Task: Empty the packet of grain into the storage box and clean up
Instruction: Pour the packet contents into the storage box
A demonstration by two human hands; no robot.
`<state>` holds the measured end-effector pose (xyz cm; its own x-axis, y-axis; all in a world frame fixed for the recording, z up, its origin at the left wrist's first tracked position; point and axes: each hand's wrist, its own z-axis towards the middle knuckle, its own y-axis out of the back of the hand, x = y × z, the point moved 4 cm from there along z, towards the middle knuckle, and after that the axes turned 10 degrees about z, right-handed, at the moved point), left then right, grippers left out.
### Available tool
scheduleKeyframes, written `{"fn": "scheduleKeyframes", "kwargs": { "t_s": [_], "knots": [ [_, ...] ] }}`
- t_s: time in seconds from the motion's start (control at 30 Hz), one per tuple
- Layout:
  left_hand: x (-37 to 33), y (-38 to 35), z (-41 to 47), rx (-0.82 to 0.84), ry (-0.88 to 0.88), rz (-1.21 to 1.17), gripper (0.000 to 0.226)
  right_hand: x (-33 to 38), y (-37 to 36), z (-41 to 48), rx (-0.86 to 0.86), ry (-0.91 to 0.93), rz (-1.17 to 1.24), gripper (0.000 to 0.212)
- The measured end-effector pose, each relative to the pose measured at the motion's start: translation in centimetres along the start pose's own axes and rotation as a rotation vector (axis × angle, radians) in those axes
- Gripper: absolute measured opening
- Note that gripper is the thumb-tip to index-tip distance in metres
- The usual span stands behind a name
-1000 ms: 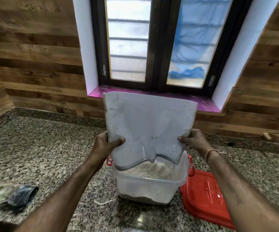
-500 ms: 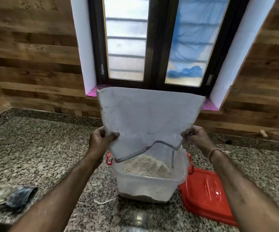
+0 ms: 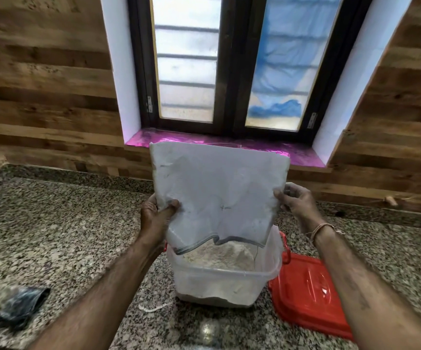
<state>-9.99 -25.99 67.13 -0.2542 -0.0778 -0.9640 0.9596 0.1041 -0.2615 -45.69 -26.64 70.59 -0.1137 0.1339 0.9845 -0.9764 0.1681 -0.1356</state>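
White packet (image 3: 217,193) hangs upright, mouth toward box (image 3: 219,281).

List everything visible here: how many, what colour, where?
packet: one, whitish, held mouth-down over the storage box
storage box: one, clear with red handles, centre of the counter
grain: one pale heap, inside the storage box
lid: one, red, right of the storage box
cloth: one, dark, crumpled, far left
string: one, white, before the storage box
counter: one, speckled grey
window: one, dark-framed, above the pink sill
left hand: grips the packet's left side
right hand: holds the packet's right edge
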Motion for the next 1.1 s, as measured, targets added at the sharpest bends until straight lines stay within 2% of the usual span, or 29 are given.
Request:
{"fn": "scheduleKeyframes", "kwargs": {
  "t_s": [0.1,0.23,0.33,0.47,0.6,0.73,0.8,0.87,0.97,1.1],
  "knots": [
    [0.3,-0.5,0.1,-0.01,-0.021,-0.012,0.028,0.7,-0.6,0.0,-0.012,0.026,-0.027,0.019],
    [0.5,-0.6,0.2,-0.005,0.003,-0.057,0.032,0.9,-0.5,0.4,-0.04,0.074,-0.058,0.016],
    [0.3,-0.7,0.3,0.01,0.009,-0.086,0.031,1.2,-0.9,0.5,0.026,0.059,-0.05,0.029],
    [0.1,-0.9,0.3,-0.008,0.013,-0.089,0.032,0.0,-1.2,0.8,-0.003,0.058,-0.056,0.019],
    [-0.2,-0.7,0.5,-0.037,0.046,-0.092,0.032,-0.6,-2.1,0.9,0.064,-0.014,-0.041,0.024],
    [-0.9,0.2,0.9,-0.071,0.042,-0.086,0.032,-1.0,-2.9,1.6,-0.037,0.048,-0.125,0.008],
    [-1.3,1.3,1.1,-0.098,0.035,-0.085,0.027,-0.1,-4.7,1.9,-0.052,0.08,-0.124,0.022],
    [-1.7,2.8,1.6,-0.124,0.055,-0.102,0.023,1.1,-6.9,2.5,-0.033,0.081,-0.131,0.022],
    [-2.1,6.1,2.7,-0.193,0.129,-0.122,0.023,2.2,-10.0,5.0,-0.026,0.074,-0.23,0.035],
    [-1.5,13.0,3.6,-0.278,0.279,-0.042,0.021,2.9,-16.3,7.7,0.015,0.03,-0.323,0.018]
  ]
}}
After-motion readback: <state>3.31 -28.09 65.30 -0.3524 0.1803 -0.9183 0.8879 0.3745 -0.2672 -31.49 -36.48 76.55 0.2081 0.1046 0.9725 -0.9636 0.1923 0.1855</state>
